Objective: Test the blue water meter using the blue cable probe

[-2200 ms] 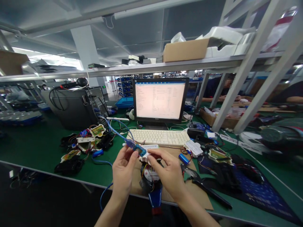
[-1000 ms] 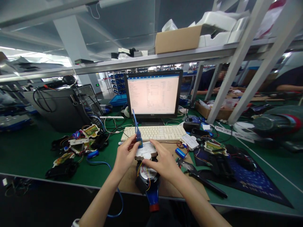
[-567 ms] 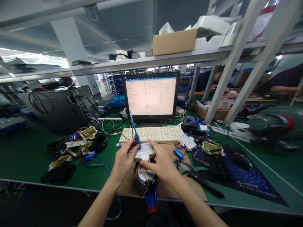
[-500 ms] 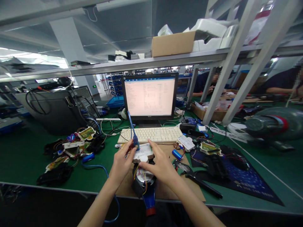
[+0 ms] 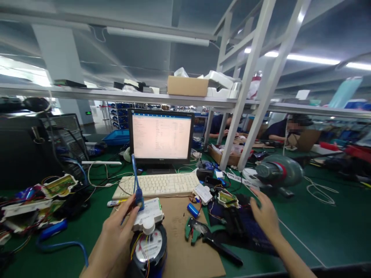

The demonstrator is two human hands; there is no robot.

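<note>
The blue plug (image 5: 139, 199) stands upright at the near edge of the keyboard (image 5: 156, 185), between the thumb and fingertips of the left hand (image 5: 118, 227), its cable rising above the grip. It meets the white module (image 5: 149, 214), which lies on the keyboard's near side, just right of those fingertips. Nearer the wearer than the module is the round black device (image 5: 149, 247) with coloured wires. The blue cylinder (image 5: 193, 210) and green-jawed hand tool (image 5: 203, 233) lie nearer than the keyboard's right end. Well right of the keyboard, the right hand (image 5: 265, 214) is spread, thumb apart from fingers; what lies under its palm is hidden. Behind the keyboard stands the monitor (image 5: 162, 135).
</note>
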